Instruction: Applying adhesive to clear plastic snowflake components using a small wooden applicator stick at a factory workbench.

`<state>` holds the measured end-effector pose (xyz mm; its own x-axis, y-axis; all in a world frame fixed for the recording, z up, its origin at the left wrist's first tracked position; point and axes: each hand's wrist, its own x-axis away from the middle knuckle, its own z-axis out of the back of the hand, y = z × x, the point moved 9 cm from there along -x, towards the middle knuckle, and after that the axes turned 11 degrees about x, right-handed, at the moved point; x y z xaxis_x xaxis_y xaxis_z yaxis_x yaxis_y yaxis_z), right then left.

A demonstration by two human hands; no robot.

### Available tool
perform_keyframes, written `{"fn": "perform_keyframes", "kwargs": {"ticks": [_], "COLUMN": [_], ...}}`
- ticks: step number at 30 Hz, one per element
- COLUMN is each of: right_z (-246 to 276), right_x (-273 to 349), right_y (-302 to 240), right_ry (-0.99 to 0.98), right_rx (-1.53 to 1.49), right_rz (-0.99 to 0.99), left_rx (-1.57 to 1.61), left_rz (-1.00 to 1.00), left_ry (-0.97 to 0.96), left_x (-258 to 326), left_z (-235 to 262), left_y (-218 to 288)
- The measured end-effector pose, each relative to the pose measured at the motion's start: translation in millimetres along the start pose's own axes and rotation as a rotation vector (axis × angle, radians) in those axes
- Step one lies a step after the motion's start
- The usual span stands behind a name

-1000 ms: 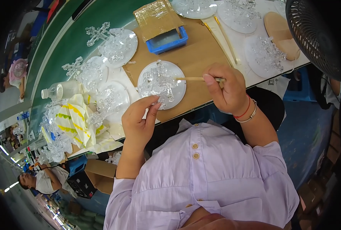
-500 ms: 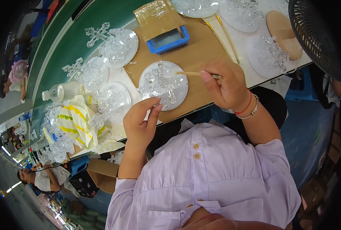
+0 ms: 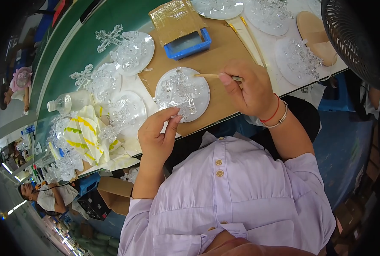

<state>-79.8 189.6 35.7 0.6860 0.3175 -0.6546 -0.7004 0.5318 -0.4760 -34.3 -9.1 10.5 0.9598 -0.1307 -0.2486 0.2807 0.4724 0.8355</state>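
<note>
Hidden from me: stick's (image 3: 211, 76) rear end, inside the right hand (image 3: 249, 91). Fan (image 3: 354, 36) and top clear discs (image 3: 217, 6): cut by frame edge. Clear ornament heap (image 3: 66, 158): too jumbled to count.
</note>
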Motion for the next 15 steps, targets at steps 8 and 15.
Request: {"fn": "perform_keyframes", "kwargs": {"ticks": [8, 15], "right_z": [9.2, 6.5], "right_x": [-1.7, 5.7], "right_y": [1.7, -3.0], "right_ry": [-0.001, -0.058], "right_rx": [-0.035, -0.058], "right_rz": [-0.033, -0.028], "left_rx": [0.027, 0.017], "left_rz": [0.030, 0.003], "left_ry": [0.008, 0.009], "left_x": [1.8, 0.8], "left_z": [0.2, 1.0], "left_y": [-2.8, -2.7]}}
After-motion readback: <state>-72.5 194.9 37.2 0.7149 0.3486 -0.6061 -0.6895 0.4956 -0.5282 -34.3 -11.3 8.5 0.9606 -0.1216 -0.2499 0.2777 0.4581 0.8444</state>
